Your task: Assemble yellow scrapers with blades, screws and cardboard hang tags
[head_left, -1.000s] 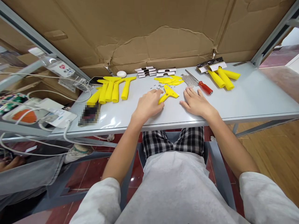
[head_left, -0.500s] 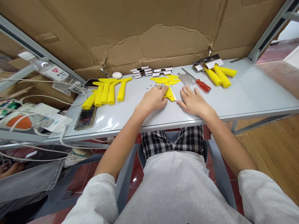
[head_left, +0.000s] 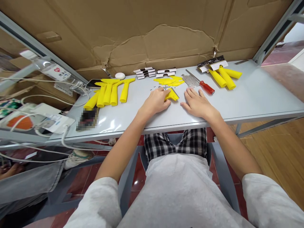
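Note:
My left hand (head_left: pixel 155 102) is closed on a yellow plastic scraper (head_left: pixel 172 95), just above the table; part of the scraper is hidden by the fingers. My right hand (head_left: pixel 198 104) lies flat on the table, fingers spread, apart from the scraper and holding nothing. Beyond the left hand are small loose screws (head_left: pixel 166 87) and a pile of flat yellow plastic pieces (head_left: pixel 168 81). Thin metal blades (head_left: pixel 190 81) lie past the right fingertips. A screwdriver with a red handle (head_left: pixel 207 87) rests beside them.
Several yellow handles (head_left: pixel 107 94) lie at the left, near a white oval object (head_left: pixel 120 76). Folded cards (head_left: pixel 146 72) stand at the back. Carded yellow scrapers (head_left: pixel 223 77) lie at the right. Left are a plastic bottle (head_left: pixel 57 72), cables and another person's leg (head_left: pixel 35 182).
The scraper has turned in my left hand, so its blade edge now faces more up and away. My right hand stays in about the same place.

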### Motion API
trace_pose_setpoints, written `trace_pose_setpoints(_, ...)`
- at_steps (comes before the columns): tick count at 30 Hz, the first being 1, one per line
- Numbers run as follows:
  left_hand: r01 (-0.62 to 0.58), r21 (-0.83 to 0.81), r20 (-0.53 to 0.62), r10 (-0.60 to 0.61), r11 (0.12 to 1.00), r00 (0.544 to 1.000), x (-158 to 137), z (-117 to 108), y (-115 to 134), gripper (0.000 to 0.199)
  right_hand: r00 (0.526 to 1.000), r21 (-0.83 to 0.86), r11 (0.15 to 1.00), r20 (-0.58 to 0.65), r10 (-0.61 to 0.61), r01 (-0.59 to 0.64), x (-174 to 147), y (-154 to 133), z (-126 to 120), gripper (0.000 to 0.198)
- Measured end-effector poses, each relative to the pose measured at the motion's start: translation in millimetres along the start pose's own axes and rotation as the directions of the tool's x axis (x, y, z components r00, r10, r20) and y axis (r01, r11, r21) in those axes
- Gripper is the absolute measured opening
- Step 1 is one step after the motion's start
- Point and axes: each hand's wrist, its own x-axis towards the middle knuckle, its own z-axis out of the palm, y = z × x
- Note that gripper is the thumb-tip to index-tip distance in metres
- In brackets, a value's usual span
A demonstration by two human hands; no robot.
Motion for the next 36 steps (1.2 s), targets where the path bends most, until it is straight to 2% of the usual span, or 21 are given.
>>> trace_pose_setpoints(5, 0.02, -0.024, -0.026, -0.021, 1.0, 0.999, 0.3, 2.6, 0.1, 0.041, 0.999, -0.016, 1.0, 0.027, 0.017, -0.017, -1.8, -1.9, -3.0, 0.094)
trace_pose_setpoints(7, 0.02, -0.026, -0.026, -0.02, 0.999, 0.999, 0.6, 3.4, 0.1, 0.04, 1.0, -0.012, 1.0, -0.003, 0.009, -0.009, -4.3, -3.1, -4.2, 0.091)
trace_pose_setpoints(11, 0.018, -0.018, -0.025, -0.018, 1.0, 1.0, 1.1, 4.5, -1.2, 0.043, 0.99, -0.013, 0.996, -0.105, -0.094, 0.093, -8.8, -5.4, -5.6, 0.079)
trace_pose_setpoints(14, 0.02, -0.015, -0.026, -0.021, 1.0, 0.999, 0.9, 4.7, -1.7, 0.046, 0.985, -0.023, 0.99, -0.101, -0.142, 0.14, -9.3, -6.6, -6.0, 0.074)
trace_pose_setpoints(28, 0.005, -0.042, -0.024, -0.006, 0.999, 1.0, -2.0, 4.1, -0.7, 0.06, 0.987, -0.034, 0.989, -0.065, -0.144, 0.142, -8.2, -5.5, -7.8, 0.071)
trace_pose_setpoints(36, -0.012, -0.002, -0.016, 0.012, 1.0, 1.0, -2.2, 4.0, -1.4, 0.055, 0.988, -0.01, 0.99, -0.075, -0.138, 0.138, -8.9, -4.0, -9.7, 0.074)
